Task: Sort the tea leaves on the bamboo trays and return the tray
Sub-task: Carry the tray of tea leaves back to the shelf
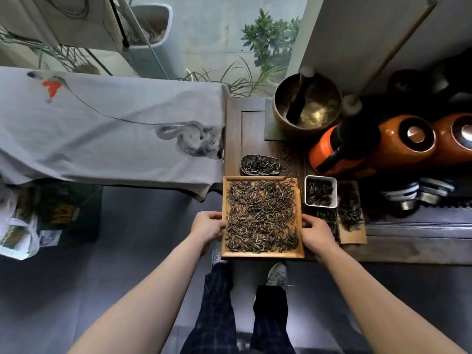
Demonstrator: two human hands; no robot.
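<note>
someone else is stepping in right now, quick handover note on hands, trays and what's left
Left hand grips the left edge of the square bamboo tray; right hand grips its right edge.
The tray is spread with tea leaves and lies at the wooden table's near edge, partly overhanging.
Beside it: white dish and narrow bamboo tray, both holding leaves.
Done: cannot tell how far sorting has gone.
Left: finish sorting, return the tray.

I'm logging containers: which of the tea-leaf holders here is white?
The small square dish, right of the hand-held bamboo tray. The oval scoop is dark; the narrow tray is wood.
</note>
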